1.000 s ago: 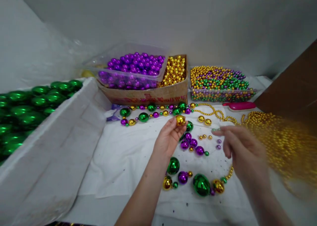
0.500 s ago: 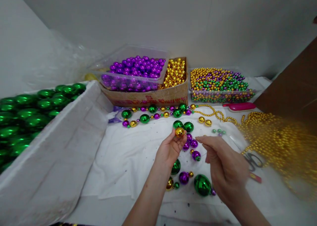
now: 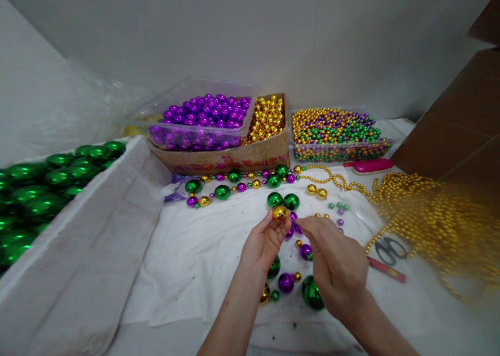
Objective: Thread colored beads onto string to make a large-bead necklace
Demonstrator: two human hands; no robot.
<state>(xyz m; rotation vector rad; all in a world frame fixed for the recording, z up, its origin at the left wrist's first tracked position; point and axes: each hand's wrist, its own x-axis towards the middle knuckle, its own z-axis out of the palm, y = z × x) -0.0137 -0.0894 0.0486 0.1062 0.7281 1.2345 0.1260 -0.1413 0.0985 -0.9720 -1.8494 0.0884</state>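
Gold bead (image 3: 279,213): pinched between thumb and fingertips of your left hand (image 3: 264,241), held above the white cloth (image 3: 195,257) near its middle

Your right hand (image 3: 335,262): fingers drawn together in a pinch, tips just beside the gold bead on its right; what they pinch is too small to tell

Two green beads (image 3: 283,200) lie side by side on the cloth just behind the gold bead

Under and between your hands: loose purple, green and gold beads, some partly hidden by your wrists; one large green bead (image 3: 311,292) sits near your right wrist

Further back: a bead strand (image 3: 238,181) of mixed colours lies across the cloth

Behind it: cardboard box (image 3: 234,158) holding a clear tub of purple beads (image 3: 203,116) and a heap of gold beads (image 3: 267,116); to its right, a clear tub of small mixed beads (image 3: 336,129), with a pink tool (image 3: 369,165) in front

Right: pile of gold strands (image 3: 433,215); scissors (image 3: 388,249) at its near edge on the table

Left: white box (image 3: 97,241) of large green beads (image 3: 42,184)
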